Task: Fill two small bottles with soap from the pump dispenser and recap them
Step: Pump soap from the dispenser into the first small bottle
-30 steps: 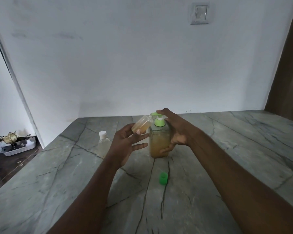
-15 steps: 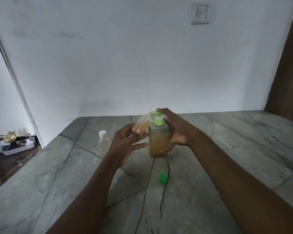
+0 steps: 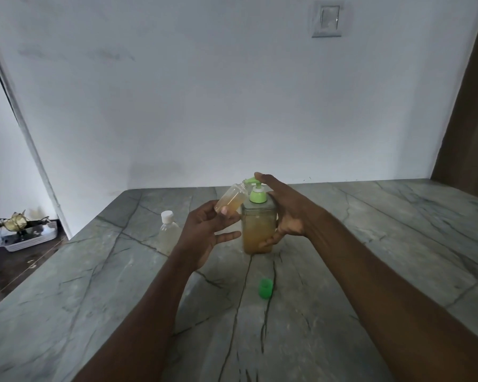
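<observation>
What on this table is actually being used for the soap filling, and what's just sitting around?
In use:
- pump dispenser
- open small bottle, held tilted at the spout
- loose green cap on the table
- white-capped small bottle, standing left of the dispenser

Just lying about:
- tray on the floor, holding a gold-coloured ornament
- wall switch

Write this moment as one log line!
left hand: holds small clear plastic bottle tilted at spout | right hand: grips green-topped clear pump dispenser | green plastic cap: off, on grey stone table
</observation>
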